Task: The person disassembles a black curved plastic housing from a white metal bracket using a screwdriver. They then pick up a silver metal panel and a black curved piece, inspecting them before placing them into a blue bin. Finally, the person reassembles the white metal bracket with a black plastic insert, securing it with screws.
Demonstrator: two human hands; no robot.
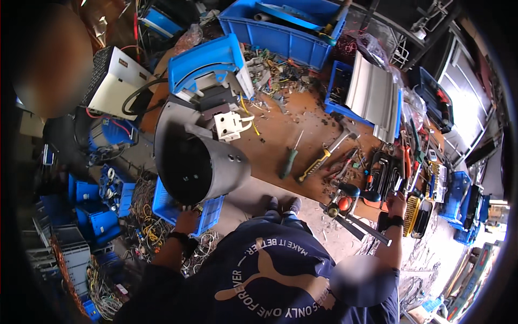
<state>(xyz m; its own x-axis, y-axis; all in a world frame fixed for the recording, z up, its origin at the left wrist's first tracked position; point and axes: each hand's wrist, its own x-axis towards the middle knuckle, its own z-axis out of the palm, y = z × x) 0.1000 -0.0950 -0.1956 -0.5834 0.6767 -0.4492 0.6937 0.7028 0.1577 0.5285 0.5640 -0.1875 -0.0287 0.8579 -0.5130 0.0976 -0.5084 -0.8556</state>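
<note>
Grey metal tube (208, 162) lies at left edge of worktop (280, 135), open round mouth facing toward us. Long axis runs from near-left mouth up to far right, toward blue machine part (202, 65) and white plug block (229, 125). Our left hand (186, 220) grips tube's lower rim. Our right hand (398, 205) rests on worktop edge by black tool set (384, 178); we cannot tell if it is closed. Green screwdriver (290, 159) lies mid-worktop.
</note>
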